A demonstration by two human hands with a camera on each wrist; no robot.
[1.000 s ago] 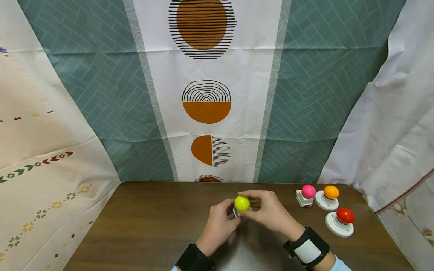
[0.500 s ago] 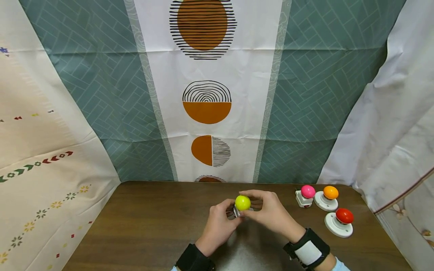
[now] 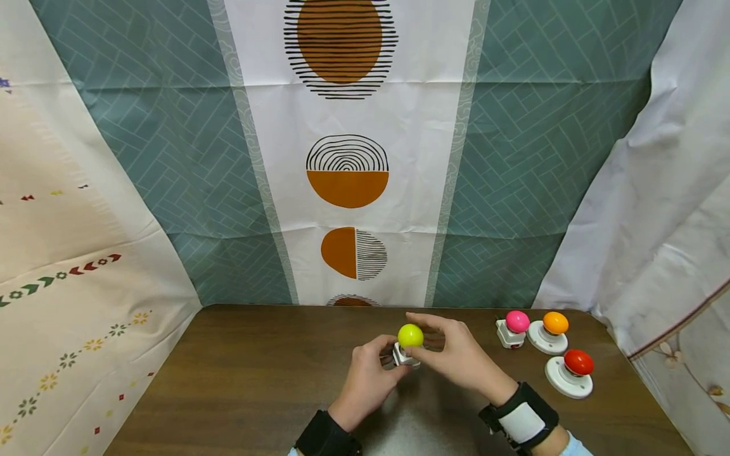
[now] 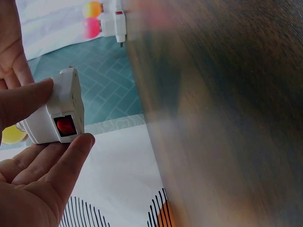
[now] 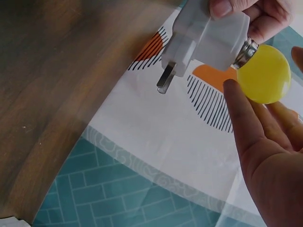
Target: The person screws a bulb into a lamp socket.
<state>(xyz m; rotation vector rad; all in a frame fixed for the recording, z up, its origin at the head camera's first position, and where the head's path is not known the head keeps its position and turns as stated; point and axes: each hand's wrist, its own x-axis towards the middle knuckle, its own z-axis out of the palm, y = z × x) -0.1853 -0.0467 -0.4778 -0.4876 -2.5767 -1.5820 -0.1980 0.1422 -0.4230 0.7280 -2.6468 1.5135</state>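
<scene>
My left hand grips a white plug-in bulb socket between thumb and fingers. A red switch shows on the socket's side in the left wrist view, and flat metal plug prongs in the right wrist view. The yellow bulb stands in the socket's mouth, with some of its metal screw base exposed. My right hand is spread around the bulb; its thumb overlaps the bulb's lower side in the head view. In the right wrist view one fingertip is right at the bulb's edge, another digit apart from it.
On the right of the brown table stand a pink bulb in a square white socket, an orange bulb and a red bulb on round white bases. A patterned cloth hangs behind the table.
The bulb and socket have tipped more upright, showing more of the white socket. My right fingers have loosened and spread from the bulb. The left hand has kept its hold.
</scene>
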